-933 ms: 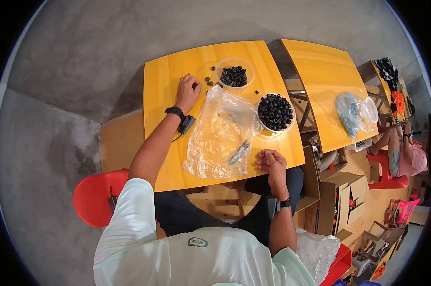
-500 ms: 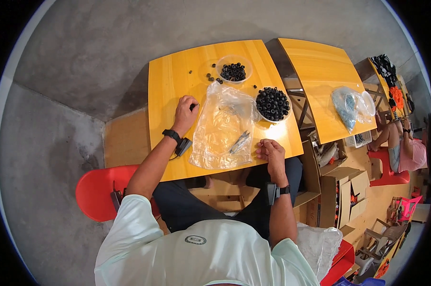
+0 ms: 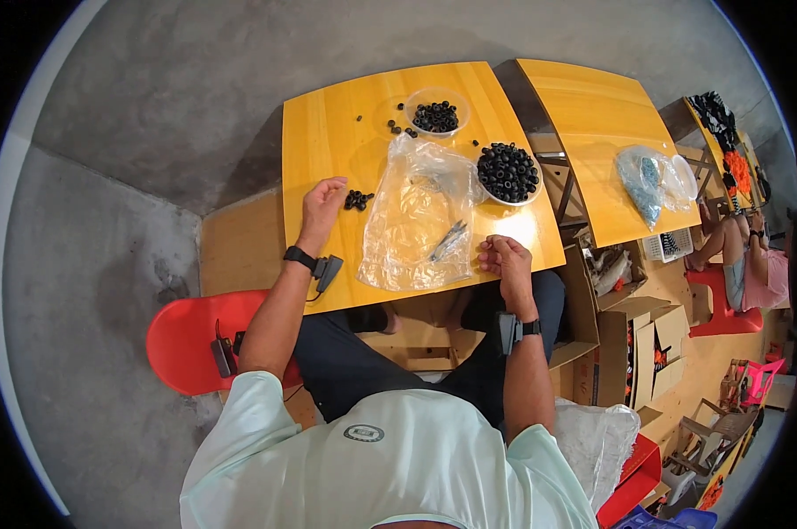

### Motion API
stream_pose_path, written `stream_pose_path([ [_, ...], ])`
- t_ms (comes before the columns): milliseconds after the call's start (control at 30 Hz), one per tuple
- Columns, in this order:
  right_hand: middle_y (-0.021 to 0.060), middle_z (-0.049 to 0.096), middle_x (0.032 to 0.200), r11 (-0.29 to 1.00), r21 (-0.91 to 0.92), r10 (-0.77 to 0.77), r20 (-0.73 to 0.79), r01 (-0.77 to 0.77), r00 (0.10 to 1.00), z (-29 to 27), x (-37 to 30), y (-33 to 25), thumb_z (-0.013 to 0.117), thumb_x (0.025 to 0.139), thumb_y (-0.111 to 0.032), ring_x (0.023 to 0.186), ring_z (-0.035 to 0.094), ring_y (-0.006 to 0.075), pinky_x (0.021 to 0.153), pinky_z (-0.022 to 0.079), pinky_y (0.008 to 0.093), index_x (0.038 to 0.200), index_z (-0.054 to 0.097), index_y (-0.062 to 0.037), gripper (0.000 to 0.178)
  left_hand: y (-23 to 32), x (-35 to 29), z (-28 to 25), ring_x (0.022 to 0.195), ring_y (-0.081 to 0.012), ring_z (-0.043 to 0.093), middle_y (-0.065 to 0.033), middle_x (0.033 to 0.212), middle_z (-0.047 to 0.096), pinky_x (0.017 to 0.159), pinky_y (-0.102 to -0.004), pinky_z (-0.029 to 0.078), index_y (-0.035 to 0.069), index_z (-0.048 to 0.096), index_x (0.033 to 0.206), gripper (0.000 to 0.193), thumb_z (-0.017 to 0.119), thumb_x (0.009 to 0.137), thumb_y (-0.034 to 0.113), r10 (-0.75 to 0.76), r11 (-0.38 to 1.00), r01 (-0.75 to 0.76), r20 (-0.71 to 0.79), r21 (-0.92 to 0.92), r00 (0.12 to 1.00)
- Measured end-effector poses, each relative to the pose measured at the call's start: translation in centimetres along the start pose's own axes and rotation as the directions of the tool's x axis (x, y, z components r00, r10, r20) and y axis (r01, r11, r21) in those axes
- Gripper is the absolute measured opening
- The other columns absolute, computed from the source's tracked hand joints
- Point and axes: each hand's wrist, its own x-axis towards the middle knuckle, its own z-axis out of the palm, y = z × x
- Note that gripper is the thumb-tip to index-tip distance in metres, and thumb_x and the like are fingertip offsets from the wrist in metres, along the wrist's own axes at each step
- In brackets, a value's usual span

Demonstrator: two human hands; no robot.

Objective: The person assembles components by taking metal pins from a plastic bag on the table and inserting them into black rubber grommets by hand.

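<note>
My left hand [image 3: 324, 208] is over the left part of the yellow table [image 3: 315, 132], fingers stretched out, with nothing visible in it. Right beside its fingertips lies a small heap of black ring-shaped beads [image 3: 358, 201]. Near the table's front edge, my right hand [image 3: 509, 264] has its fingers curled toward the thumb; whatever they may pinch is too small to make out. Between my hands a clear plastic bag [image 3: 389, 251] lies flat. Thin grey pointed pieces [image 3: 451, 240] show at its right side; I cannot tell whether they are in or on it.
Behind the right hand, a white bowl [image 3: 515, 204] is heaped with black beads. A clear tub [image 3: 465, 108] farther back holds fewer, with several loose beads [image 3: 398, 128] beside it. Rightward stand a second table [image 3: 583, 106], cardboard boxes [image 3: 654, 353] and a seated person [image 3: 759, 273].
My left hand has drawn back to the left and opened, uncovering the heap of black beads. My right hand stays about where it was. The whole view has shifted slightly.
</note>
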Motion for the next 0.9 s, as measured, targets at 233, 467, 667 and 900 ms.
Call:
stream_pose_path([
  [233,0.0066,0.070,0.090,0.999,-0.037,-0.008,-0.016,0.008,1.000,0.0,-0.2,-0.2,0.055,0.100,-0.018,0.071,0.067,0.0116,0.062,0.056,0.0240,0.102,0.065,-0.0009,0.020,1.1,-1.9,-1.0,0.082,-0.0179,0.064,-0.0096,0.095,0.066,0.075,-0.0304,0.052,0.000,0.065,0.094,0.009,0.069,0.087,0.005,0.164,0.870,-0.121,-0.050,0.478,0.985],
  [467,0.0065,0.070,0.088,1.000,-0.003,-0.011,-0.019,0.011,1.000,0.3,-0.1,-0.1,0.057,0.099,-0.018,0.069,0.066,0.0129,0.059,0.054,0.0250,0.099,0.067,-0.0015,0.019,1.7,-2.8,1.5,0.087,-0.0321,0.063,-0.0143,0.092,0.063,0.076,-0.0407,0.052,0.000,0.063,0.089,0.014,0.072,0.079,0.002,0.327,0.657,-0.273,0.060,0.703,0.943],
  [667,0.0062,0.070,0.089,1.000,-0.001,0.001,-0.023,-0.001,1.000,0.3,-0.2,-0.2,0.057,0.099,-0.017,0.069,0.067,0.0128,0.059,0.054,0.0246,0.099,0.066,-0.0012,0.019,1.6,-2.4,1.3,0.082,-0.0318,0.063,-0.0137,0.087,0.062,0.073,-0.0413,0.051,0.000,0.062,0.087,0.014,0.072,0.078,0.002,0.328,0.633,-0.287,0.086,0.719,0.941],
  [900,0.0049,0.069,0.090,0.997,-0.055,-0.043,0.027,0.044,0.999,0.5,-0.3,1.1,0.059,0.098,-0.020,0.068,0.063,0.0095,0.060,0.052,0.0222,0.101,0.067,-0.0021,0.020,1.4,-3.5,-0.1,0.069,-0.0181,0.065,-0.0083,0.081,0.066,0.066,-0.0283,0.052,-0.002,0.066,0.091,0.012,0.073,0.082,0.003,0.161,0.891,-0.125,-0.045,0.437,0.986],
])
